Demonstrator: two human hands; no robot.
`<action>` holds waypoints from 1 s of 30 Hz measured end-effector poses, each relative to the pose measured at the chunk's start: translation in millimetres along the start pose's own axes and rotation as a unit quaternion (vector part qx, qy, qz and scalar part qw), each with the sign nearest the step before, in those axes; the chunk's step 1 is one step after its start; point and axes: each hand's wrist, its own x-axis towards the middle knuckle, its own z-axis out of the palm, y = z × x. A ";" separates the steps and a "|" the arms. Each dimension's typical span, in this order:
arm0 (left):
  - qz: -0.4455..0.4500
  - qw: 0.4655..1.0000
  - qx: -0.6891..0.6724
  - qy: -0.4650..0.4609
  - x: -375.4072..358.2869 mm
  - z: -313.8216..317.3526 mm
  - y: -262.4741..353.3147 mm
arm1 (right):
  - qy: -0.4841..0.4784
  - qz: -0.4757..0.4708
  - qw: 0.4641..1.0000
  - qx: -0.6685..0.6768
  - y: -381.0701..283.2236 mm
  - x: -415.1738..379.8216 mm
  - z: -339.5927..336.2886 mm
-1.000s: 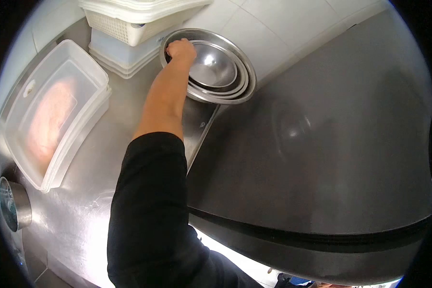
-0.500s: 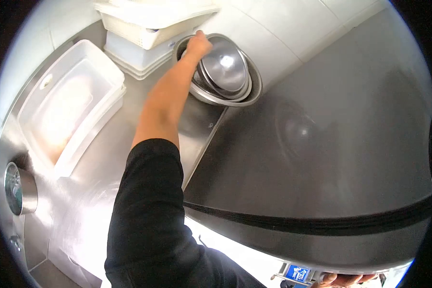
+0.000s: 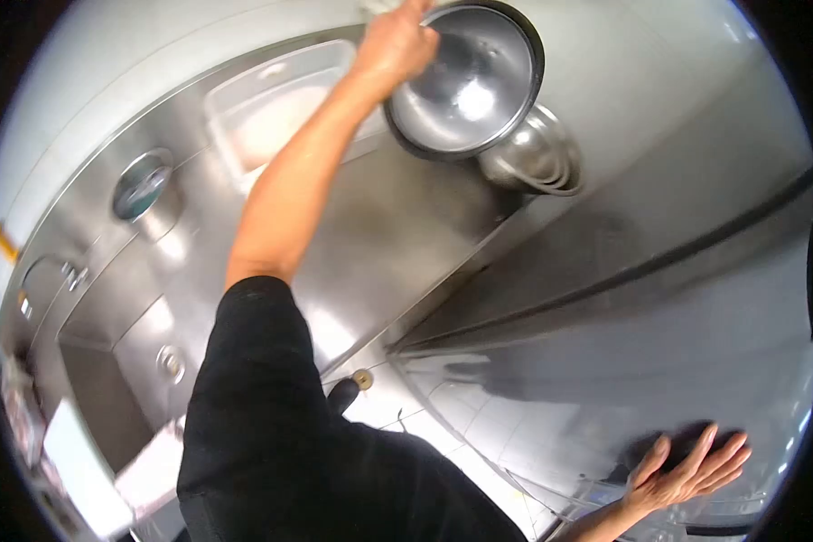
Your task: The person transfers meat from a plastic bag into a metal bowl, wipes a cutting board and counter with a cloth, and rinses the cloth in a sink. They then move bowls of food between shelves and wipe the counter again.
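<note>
A broad stainless steel counter point(image 3: 397, 244) fills most of the view, running from the lower left up to the white wall; its dark, glossy raised section point(image 3: 623, 361) takes up the right half. A clear plastic tub point(image 3: 280, 108) sits at the back of the counter against the wall, left of the outstretched arm. The steel mixing bowl point(image 3: 468, 86) is lifted off the counter and tilted so that its shiny inside faces the camera, with its rim dark against the wall. The left hand point(image 3: 396, 41), at the end of a bare forearm in a black sleeve, is clamped on that bowl's left rim. Just below and to the right of it, a stack of smaller steel bowls point(image 3: 535, 161) rests on the counter by the wall, partly covered by the lifted one. A round steel opening point(image 3: 142, 185) is set in the counter further left. The right hand point(image 3: 691, 470) lies flat, fingers spread apart, on the dark surface at lower right, holding nothing.
</note>
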 end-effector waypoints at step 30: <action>-0.391 0.838 -0.074 0.373 -688.9 -634.4 36.0 | -0.283 -0.071 0.195 0.936 -432.6 -64.9 -398.8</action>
